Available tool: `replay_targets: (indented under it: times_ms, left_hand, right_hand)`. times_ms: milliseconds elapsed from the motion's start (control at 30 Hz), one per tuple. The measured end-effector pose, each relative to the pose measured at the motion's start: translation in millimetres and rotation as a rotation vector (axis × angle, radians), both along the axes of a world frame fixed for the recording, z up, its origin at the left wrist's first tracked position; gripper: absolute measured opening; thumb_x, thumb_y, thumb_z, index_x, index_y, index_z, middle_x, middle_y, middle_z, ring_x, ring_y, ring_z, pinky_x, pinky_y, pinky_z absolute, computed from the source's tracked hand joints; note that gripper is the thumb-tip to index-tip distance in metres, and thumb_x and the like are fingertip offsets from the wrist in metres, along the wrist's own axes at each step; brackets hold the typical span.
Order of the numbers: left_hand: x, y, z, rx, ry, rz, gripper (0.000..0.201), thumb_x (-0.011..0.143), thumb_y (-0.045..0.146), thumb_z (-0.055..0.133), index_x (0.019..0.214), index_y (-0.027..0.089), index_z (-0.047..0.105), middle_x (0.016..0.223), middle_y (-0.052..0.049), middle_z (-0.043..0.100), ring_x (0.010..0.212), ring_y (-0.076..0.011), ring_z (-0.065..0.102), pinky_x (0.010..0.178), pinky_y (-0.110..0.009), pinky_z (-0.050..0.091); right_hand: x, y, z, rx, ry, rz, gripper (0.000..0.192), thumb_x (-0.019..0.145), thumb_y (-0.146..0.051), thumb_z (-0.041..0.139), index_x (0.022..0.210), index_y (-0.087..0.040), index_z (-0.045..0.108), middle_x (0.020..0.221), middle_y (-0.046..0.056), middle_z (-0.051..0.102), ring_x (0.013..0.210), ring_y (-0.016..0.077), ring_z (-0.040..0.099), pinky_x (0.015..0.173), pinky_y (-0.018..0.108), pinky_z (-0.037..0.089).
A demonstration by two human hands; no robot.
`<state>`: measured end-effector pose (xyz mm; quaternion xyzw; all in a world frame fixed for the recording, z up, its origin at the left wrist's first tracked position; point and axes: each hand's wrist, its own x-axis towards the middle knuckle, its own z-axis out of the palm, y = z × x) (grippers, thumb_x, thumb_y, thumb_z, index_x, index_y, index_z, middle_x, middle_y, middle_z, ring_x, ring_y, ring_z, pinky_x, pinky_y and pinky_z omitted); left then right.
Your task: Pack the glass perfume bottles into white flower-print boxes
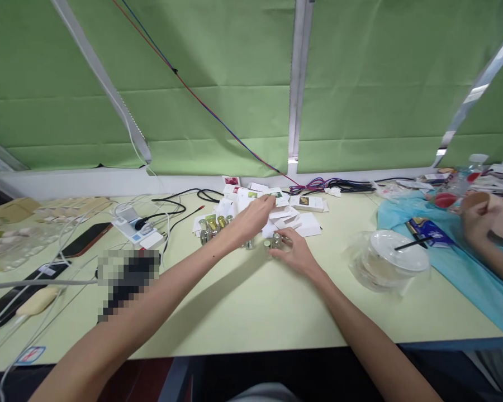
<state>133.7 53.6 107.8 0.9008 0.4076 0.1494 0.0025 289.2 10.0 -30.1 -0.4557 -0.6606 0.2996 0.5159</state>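
My left hand point(257, 213) reaches over a heap of small white boxes point(304, 224), its fingers closed at a white box with a green picture point(280, 196); the exact grip is partly hidden. On the table just right of it, my right hand point(298, 254) curls thumb and fingers round a small glass bottle point(276, 240) with a silvery cap. Another little bottle point(267, 244) stands close beside that one. Several more small bottles with gold or silvery caps point(212, 223) stand left of the heap, partly behind my left forearm.
A white power strip point(136, 230) and tangled cables lie at the left, near dark phone-like slabs point(86, 239). To the right are a plastic-wrapped stack of white round containers point(388, 254), a blue packet point(431, 231) on turquoise sheeting point(465, 273), and another person's hand point(480, 215).
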Motion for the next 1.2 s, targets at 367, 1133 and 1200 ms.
replay_targets:
  times_ms: [367, 1133, 1200]
  left_hand:
    - [0.8, 14.0, -56.9, -0.076, 0.056, 0.031, 0.009, 0.098, 0.018, 0.052, 0.098, 0.017, 0.06, 0.101, -0.009, 0.059, 0.08, -0.0218, 0.065, 0.073, -0.032, 0.048]
    - [-109.3, -52.9, -123.3, 0.044, -0.422, 0.258, 0.021, 0.1, 0.034, 0.046, 0.107, 0.019, 0.059, 0.083, -0.001, 0.063, 0.057, -0.0111, 0.053, 0.059, -0.025, 0.046]
    - [-122.2, -62.4, -119.3, 0.109, -0.374, 0.288, 0.02, 0.1, 0.034, 0.046, 0.107, 0.02, 0.06, 0.086, -0.001, 0.064, 0.057, -0.011, 0.054, 0.059, -0.025, 0.045]
  right_hand:
    - [3.5, -1.0, 4.5, 0.005, -0.062, 0.027, 0.044, 0.074, -0.034, 0.081, 0.113, -0.022, 0.065, 0.116, 0.008, 0.065, 0.107, 0.0244, 0.064, 0.098, 0.045, 0.056]
    - [-6.6, -12.0, 7.9, 0.121, -0.24, -0.086, 0.047, 0.087, -0.034, 0.068, 0.131, -0.024, 0.055, 0.131, 0.011, 0.062, 0.124, 0.0299, 0.058, 0.108, 0.05, 0.048]
    - [-8.4, -15.7, 13.1, 0.211, -0.259, -0.13, 0.047, 0.09, -0.035, 0.066, 0.134, -0.025, 0.052, 0.132, 0.012, 0.059, 0.126, 0.0307, 0.055, 0.108, 0.051, 0.047]
